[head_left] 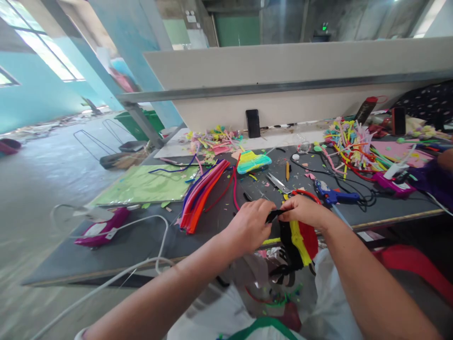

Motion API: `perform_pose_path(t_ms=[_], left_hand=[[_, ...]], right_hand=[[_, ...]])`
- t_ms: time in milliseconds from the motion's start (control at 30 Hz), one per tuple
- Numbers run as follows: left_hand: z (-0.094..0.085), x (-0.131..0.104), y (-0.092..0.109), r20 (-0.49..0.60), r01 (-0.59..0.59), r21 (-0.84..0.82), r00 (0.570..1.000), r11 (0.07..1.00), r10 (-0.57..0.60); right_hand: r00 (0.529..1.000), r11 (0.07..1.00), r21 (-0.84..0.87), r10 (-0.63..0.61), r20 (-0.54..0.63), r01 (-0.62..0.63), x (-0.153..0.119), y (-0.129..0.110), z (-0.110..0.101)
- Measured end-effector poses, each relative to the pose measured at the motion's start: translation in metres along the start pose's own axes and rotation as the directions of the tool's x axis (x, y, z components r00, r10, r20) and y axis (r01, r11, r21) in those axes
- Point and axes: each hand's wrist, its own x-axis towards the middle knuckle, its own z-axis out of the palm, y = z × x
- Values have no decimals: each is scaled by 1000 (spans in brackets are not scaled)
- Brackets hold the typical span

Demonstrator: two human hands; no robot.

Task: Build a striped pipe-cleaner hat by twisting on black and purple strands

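Since floppy stuff probably needs steadying both sides, the left hand (253, 223) and right hand (303, 211) pinch a black strip (274, 216) just nearside of the scissors (279, 183), striped piece (297, 243) dangling there too, glue gun (336, 195) handily right of them.

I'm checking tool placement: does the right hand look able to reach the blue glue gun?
Probably yes: the blue glue gun lies uncovered near the right hand, though that hand pinches a black strip.

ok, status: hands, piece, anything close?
Left hand, right hand pinching black strip. Black-yellow-red piece below right hand. Scissors lying just beyond.
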Motion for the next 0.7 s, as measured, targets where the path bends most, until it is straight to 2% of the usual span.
perform_pose_path(t_ms=[133,433,533,633,700], left_hand=[[12,2,5,54,2,170,998,985,-11],[16,10,4,53,-1,272,999,962,-14],[19,7,-2,4,11,189,1000,982,-12],[23,4,-11,-106,31,-38,994,999,-35],[25,4,-15,-144,38,-208,987,977,-69]], right_hand=[[999,1000,4,27,-37,-27,1,-2,2],[1000,995,96,0,-20,2,4,0,4],[999,997,71,32,-41,-29,2,-1,4],[999,999,31,41,-25,-41,1,-2,4],[1000,1000,6,29,5,-29,1,-2,4]])
